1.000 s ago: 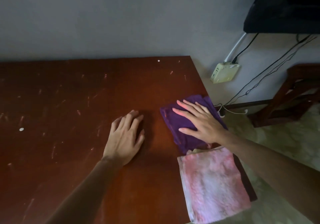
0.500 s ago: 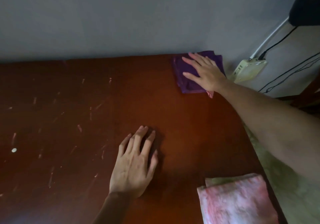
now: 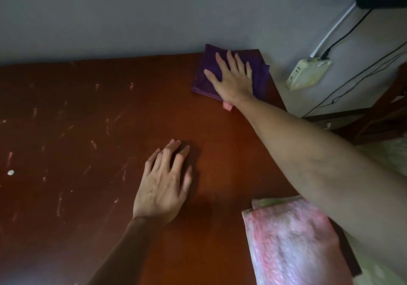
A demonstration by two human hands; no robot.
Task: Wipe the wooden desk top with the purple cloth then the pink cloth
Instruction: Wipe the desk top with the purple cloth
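Note:
The folded purple cloth (image 3: 204,75) lies at the far right corner of the reddish-brown wooden desk top (image 3: 92,130), against the grey wall. My right hand (image 3: 231,79) presses flat on it, fingers spread, arm stretched across the desk. My left hand (image 3: 164,185) rests palm down on the bare wood near the middle, holding nothing. The folded pink cloth (image 3: 290,243) sits at the near right edge of the desk, partly under my right forearm.
Pale scuff marks and a small white spot (image 3: 10,172) dot the left half of the desk. Beyond the right edge hang a white power strip (image 3: 308,73) and black cables on the wall. A dark wooden stand (image 3: 378,117) sits on the floor there.
My right hand slid the purple cloth from the near right side of the desk up to the far right corner. My left hand stayed flat on the wood.

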